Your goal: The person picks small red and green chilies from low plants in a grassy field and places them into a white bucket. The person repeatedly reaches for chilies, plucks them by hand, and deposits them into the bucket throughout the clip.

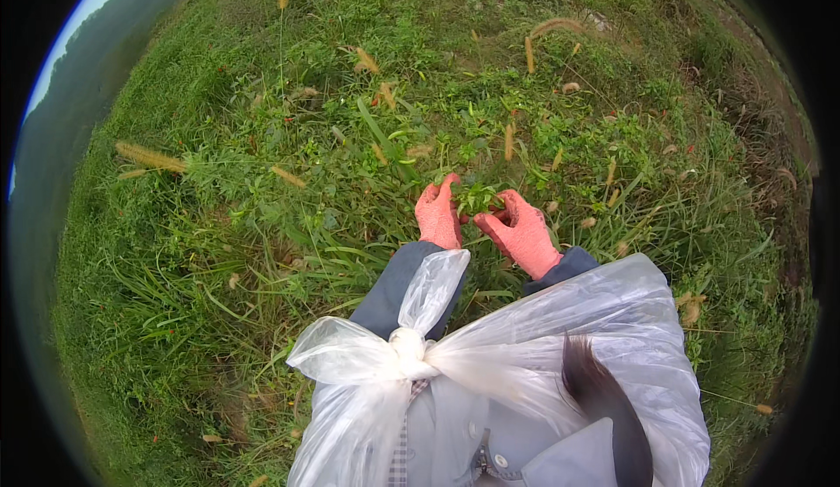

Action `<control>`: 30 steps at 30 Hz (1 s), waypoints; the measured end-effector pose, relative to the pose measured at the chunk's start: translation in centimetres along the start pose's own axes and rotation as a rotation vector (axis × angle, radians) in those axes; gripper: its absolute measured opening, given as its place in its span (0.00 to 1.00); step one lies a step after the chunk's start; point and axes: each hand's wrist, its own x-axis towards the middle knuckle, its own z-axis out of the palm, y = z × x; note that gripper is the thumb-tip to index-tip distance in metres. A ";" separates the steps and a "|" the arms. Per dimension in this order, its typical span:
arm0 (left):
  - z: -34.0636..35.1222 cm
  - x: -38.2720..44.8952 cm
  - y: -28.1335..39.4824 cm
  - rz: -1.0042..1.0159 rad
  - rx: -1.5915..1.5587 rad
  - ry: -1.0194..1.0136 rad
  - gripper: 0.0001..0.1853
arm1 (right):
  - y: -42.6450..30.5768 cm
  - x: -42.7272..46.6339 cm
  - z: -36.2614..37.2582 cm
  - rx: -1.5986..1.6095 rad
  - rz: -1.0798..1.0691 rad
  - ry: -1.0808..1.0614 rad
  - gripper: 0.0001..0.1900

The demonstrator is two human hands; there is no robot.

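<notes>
Both my hands wear coral-pink work gloves with dark soiling at the fingers. Between them is the leafy green top of a plant (478,198), which looks like a chili pepper plant. My right hand (522,232) has its thumb and fingers bent around the right side of these leaves. On the left side, my left hand (438,216) is upright with curled fingers against the foliage; whether it grips a stem is hidden. Slim green chili peppers (398,134) hang just beyond my hands. A small red pepper (375,100) shows farther off among the leaves.
A clear plastic sheet (558,356) is knotted across my chest over a grey jacket (446,428). Tall grass (341,257) and bristly foxtail heads (151,157) crowd the slope around me. Dry brown growth (755,126) lines the right edge. Wooded hills (72,100) rise at far left.
</notes>
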 end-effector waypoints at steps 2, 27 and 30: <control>0.2 -0.5 0.3 -0.031 0.066 0.038 0.13 | 0.6 0.6 -0.4 0.004 0.074 0.056 0.11; -5.1 -1.7 -8.8 -0.197 -0.149 -0.309 0.15 | 3.0 4.0 1.7 1.462 0.802 -0.709 0.09; -6.6 -2.5 -4.2 -0.032 0.377 -0.157 0.18 | 4.2 3.6 1.8 1.005 0.534 -0.395 0.09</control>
